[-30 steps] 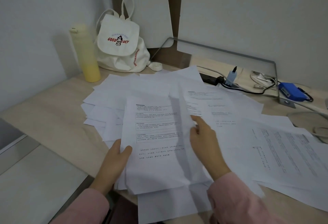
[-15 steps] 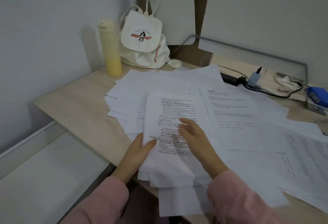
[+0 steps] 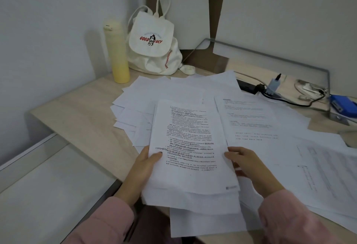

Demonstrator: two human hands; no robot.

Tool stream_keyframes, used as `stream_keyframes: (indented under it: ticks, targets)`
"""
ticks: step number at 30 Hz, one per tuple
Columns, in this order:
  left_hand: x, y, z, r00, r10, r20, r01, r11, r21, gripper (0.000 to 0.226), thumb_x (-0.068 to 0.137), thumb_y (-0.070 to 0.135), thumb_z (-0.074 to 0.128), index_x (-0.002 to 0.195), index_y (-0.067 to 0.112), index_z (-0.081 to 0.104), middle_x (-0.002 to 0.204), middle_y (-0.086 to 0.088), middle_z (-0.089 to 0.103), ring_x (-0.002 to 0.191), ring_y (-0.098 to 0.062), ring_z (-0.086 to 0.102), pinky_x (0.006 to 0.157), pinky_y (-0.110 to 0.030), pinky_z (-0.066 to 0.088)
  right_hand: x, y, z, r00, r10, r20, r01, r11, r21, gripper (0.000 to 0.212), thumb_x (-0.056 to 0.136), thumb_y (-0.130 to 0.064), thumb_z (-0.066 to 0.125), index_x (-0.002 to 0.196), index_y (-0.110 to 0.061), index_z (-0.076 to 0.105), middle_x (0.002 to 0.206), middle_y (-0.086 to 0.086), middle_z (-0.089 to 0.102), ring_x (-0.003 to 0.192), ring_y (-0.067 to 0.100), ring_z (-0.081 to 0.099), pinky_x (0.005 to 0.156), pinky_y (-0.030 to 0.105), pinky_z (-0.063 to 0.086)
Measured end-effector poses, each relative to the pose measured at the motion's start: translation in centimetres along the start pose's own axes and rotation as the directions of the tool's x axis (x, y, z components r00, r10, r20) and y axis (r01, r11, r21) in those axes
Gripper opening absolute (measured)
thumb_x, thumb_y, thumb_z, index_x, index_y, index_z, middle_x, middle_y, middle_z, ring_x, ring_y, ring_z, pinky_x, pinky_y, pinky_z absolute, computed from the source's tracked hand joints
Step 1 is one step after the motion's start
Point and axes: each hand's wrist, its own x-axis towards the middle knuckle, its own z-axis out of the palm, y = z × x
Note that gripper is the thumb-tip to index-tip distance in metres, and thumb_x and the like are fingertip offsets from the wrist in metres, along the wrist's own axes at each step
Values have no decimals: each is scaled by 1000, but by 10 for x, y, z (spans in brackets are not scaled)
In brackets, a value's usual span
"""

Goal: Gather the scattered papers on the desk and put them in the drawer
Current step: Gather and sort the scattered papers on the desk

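Several white printed papers [image 3: 257, 120] lie scattered over the light wooden desk [image 3: 77, 114]. A gathered stack of papers [image 3: 189, 147] sits near the front edge with a densely printed sheet on top. My left hand [image 3: 144, 164] grips the stack's left edge, thumb on top. My right hand [image 3: 249, 164] holds the stack's right edge, thumb on the top sheet and fingers partly under the papers. More loose sheets [image 3: 328, 170] spread to the right. No drawer can be made out.
A yellow bottle [image 3: 116, 54] and a white canvas backpack [image 3: 154, 46] stand at the back left against the wall. A black power strip with cables [image 3: 260, 89] and a blue device [image 3: 342, 104] lie at the back right. A white surface [image 3: 38, 195] sits lower left.
A densely printed sheet now tops the stack. My right hand slid from the middle of the top sheet to the stack's right edge. The view shifted left.
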Motion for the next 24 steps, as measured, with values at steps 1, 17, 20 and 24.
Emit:
stream_keyframes:
  ticks: [1,17,20,24]
  targets:
    - [-1,-1,-1,999,-10,40,10,1000,8,25,92,5,50,115,13,56,101,0,67,84,-13,64,67,-22,51,0,0,4,1000,-21,-12,20,999,-36,9,88,-16,58,96,-12,61,91,9,62,71,20,55,57,22,42]
    - [-13,35,26,984,100,149,-118,986,118,36,93,7,49,124,24,52,117,8,64,107,-14,61,92,-32,49,-1,-16,-24,991,-128,-29,131,976,174,27,86,-5,57,113,-8,60,99,8,69,88,27,66,82,39,53]
    - [-2,45,66,963,108,246,-152,974,169,34,93,11,50,124,24,54,118,8,66,108,-14,62,99,-38,47,5,-17,-58,974,-151,-166,173,976,132,20,87,-2,54,103,-11,62,96,11,67,89,31,63,86,42,50]
    - [15,52,126,941,34,336,-154,929,337,33,92,11,49,124,19,54,114,4,62,108,-16,60,95,-29,44,29,-7,-99,940,-134,-313,153,988,37,12,87,-2,50,91,-7,60,92,13,64,82,29,59,79,40,47]
